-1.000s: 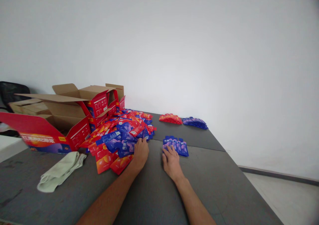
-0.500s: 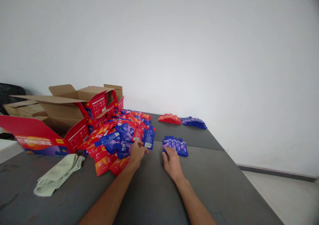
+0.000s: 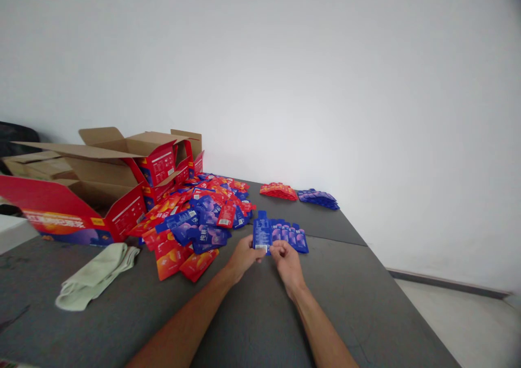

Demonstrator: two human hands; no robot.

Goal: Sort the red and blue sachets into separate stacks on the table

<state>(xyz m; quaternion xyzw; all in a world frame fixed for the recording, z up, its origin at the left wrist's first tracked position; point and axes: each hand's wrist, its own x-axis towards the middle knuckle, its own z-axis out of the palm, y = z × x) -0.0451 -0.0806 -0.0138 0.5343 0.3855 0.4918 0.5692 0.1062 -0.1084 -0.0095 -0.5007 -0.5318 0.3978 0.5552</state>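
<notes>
My left hand (image 3: 245, 257) is closed on the lower left corner of a blue pouch (image 3: 261, 231), whose printed back with a barcode faces me. At the pouch's lower right corner, the fingers of my right hand (image 3: 287, 262) pinch its edge. Just behind and to the right lies an overlapping row of blue pouches (image 3: 291, 233), fronts up, on the dark table (image 3: 252, 313). To the left spreads a loose pile of mixed red and blue pouches (image 3: 207, 210).
Open red cartons (image 3: 122, 221) with raised brown flaps stand along the left. A folded pale green cloth (image 3: 95, 278) lies in front of them. Toward the wall sit a fanned red stack (image 3: 278, 191) and a fanned blue stack (image 3: 318, 198) of pouches.
My left hand has moved right, bringing a blue pouch from the pile to the row's left end. My right hand has left the row and closed on the pouch's corner.
</notes>
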